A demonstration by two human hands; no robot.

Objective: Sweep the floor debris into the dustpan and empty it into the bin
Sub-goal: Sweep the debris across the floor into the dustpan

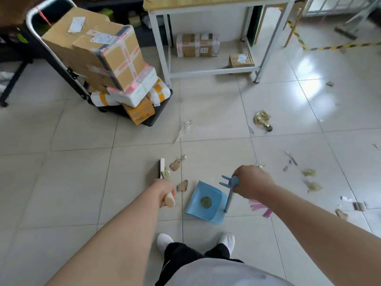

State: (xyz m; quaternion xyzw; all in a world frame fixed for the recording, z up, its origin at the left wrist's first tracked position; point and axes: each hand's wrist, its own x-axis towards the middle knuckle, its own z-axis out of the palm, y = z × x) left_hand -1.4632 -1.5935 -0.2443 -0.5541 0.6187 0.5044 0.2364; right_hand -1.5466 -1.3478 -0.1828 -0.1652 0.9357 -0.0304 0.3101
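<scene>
Tiled floor (216, 112): hands grip brush (162, 168) and dustpan (206, 203).

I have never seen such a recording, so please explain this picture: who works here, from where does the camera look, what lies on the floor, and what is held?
No machine works here: you see a person's two bare hands. The one camera sits on the person's head and looks forward and down, so the person's own feet show at the bottom. The left hand grips the wooden handle of a broom. The right hand grips the handle of a blue dustpan, which rests on the tiled floor and holds one round scrap. Cardboard scraps lie between broom and dustpan; a gold wrapper lies farther away.
</scene>
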